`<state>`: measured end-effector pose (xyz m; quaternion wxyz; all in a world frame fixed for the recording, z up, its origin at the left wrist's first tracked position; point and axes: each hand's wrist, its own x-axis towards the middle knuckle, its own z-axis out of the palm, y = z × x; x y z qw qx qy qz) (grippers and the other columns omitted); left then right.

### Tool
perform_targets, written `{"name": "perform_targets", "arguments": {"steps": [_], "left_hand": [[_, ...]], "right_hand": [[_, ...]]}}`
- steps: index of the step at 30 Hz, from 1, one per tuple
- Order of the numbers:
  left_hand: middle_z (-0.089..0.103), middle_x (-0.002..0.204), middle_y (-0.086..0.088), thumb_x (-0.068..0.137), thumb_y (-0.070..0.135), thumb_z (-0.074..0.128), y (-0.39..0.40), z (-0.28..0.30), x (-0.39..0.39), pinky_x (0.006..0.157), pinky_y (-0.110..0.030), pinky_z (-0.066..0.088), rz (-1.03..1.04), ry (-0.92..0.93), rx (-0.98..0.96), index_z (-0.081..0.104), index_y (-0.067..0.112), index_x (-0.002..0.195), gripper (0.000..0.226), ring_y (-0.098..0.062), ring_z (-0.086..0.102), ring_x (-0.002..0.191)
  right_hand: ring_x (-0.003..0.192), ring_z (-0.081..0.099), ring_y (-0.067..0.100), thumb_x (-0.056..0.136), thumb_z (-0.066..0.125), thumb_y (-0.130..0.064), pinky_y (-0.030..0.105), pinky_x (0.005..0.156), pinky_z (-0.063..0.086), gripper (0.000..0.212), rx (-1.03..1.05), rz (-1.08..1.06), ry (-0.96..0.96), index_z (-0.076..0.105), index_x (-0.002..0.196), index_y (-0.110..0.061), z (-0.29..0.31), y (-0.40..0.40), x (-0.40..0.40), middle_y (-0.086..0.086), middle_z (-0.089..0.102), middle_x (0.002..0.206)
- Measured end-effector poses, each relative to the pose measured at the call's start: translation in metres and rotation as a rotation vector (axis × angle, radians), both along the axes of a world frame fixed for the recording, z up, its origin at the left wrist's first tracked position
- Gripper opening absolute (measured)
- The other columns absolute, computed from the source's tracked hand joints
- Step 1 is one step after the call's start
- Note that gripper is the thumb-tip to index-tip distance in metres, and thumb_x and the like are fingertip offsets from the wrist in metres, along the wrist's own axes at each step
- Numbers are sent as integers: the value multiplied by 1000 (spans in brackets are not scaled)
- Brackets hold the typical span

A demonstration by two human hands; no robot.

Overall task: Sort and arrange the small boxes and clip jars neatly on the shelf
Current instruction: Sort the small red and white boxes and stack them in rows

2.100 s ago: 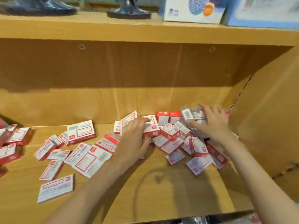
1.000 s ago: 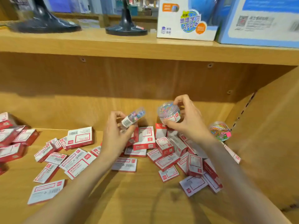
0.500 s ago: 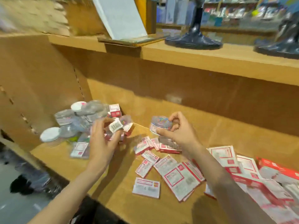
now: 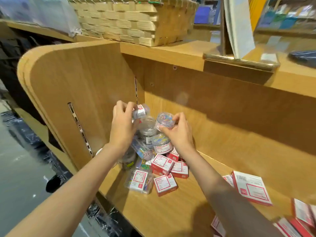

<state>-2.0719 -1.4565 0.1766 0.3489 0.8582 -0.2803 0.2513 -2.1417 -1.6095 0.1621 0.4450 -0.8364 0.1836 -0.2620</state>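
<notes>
Jars first: from the head view, my left hand (image 4: 122,124) pinches a small clear jar (image 4: 140,112) at frame centre, tilted, label outward, and my right hand (image 4: 177,132) curls its fingers round a wider jar (image 4: 164,119) of coloured clips just beside it. Both hang over the jar pile (image 4: 147,139) in the shelf's (image 4: 171,207) left corner, below centre.

Smooth, round plastic could slip from a fingertip pinch, I judge, and a dropped jar would roll or knock the loose pile apart. Setting one on the heaped jars looks unstable; curved walls give no flat seat.

Boxes (image 4: 165,165), red-and-white card with flat faces, lie jumbled against the pile and should stack easily. A flat clear clip case (image 4: 139,181) lies at lower centre. More boxes sit at lower right (image 4: 251,188).
</notes>
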Motion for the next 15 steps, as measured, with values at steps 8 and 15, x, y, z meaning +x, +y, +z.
{"name": "perform_targets", "arguments": {"steps": [8, 15], "left_hand": [[48, 123, -6, 87, 3, 51, 8, -14, 11, 84, -30, 39, -102, 141, 61, 48, 11, 124, 39, -24, 54, 100], [51, 108, -7, 80, 18, 38, -41, -13, -56, 85, -32, 37, -312, 59, -64, 52, 9, 109, 34, -19, 46, 100]], "right_hand": [[73, 52, 2, 78, 61, 2, 22, 73, 50, 22, 14, -52, -162, 52, 89, -15, 3, -9, -4, 5, 45, 106], [81, 55, 8, 81, 58, -7, 27, 72, 49, 24, -137, -218, -146, 48, 92, -27, 11, -67, -101, -7, 47, 96]]}}
